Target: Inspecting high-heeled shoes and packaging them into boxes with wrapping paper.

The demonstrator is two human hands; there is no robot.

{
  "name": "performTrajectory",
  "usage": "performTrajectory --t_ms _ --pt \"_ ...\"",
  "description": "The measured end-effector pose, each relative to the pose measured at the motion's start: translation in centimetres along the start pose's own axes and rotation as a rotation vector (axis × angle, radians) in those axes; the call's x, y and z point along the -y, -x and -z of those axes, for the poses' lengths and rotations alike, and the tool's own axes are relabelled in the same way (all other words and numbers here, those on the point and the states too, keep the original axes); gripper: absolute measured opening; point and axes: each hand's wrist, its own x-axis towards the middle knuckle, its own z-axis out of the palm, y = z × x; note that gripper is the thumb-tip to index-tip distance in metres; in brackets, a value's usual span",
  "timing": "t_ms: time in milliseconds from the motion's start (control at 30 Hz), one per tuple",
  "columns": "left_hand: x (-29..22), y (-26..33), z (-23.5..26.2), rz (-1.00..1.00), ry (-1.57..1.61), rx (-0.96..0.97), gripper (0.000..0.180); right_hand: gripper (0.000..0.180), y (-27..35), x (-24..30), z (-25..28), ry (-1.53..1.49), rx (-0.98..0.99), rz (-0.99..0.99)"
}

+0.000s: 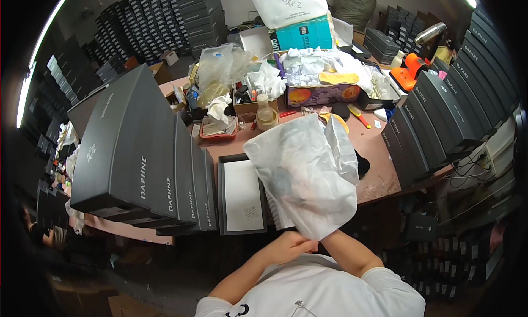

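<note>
A white translucent bag point(308, 174) hangs in front of me over the table's near edge. My left hand point(290, 247) is closed on the bag's lower edge. My right forearm point(352, 252) runs up into the mouth of the bag, so the right hand is inside. It shows only as a faint pinkish shape through the film, and its fingers cannot be made out. A dim dark shape also shows through the bag. Left of the bag lies an open dark grey box point(221, 199) with a white sheet point(242, 199) in it.
Tall stacks of dark grey boxes stand at left point(124, 152) and right point(440, 116). Behind the bag are a clear bottle point(267, 118), a red basket point(219, 136), a printed carton point(308, 96) of white bundles, a yellow-red brush point(360, 117) and an orange tape dispenser point(406, 78).
</note>
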Motion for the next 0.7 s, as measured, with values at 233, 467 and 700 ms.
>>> performTrajectory --t_ms 233,467,700 --pt "1.0 1.8 4.7 -0.342 1.050 -0.789 0.053 0.074 -3.3 -2.5 -2.5 0.948 0.283 0.206" --pt "-1.6 1.0 10.0 -0.604 0.827 -1.218 0.037 0.088 -0.5 5.0 3.7 -0.062 -0.185 -0.326" --pt "1.1 -5.0 -3.5 -0.274 0.128 -0.684 0.079 0.080 2.0 5.6 2.5 0.016 -0.213 0.024"
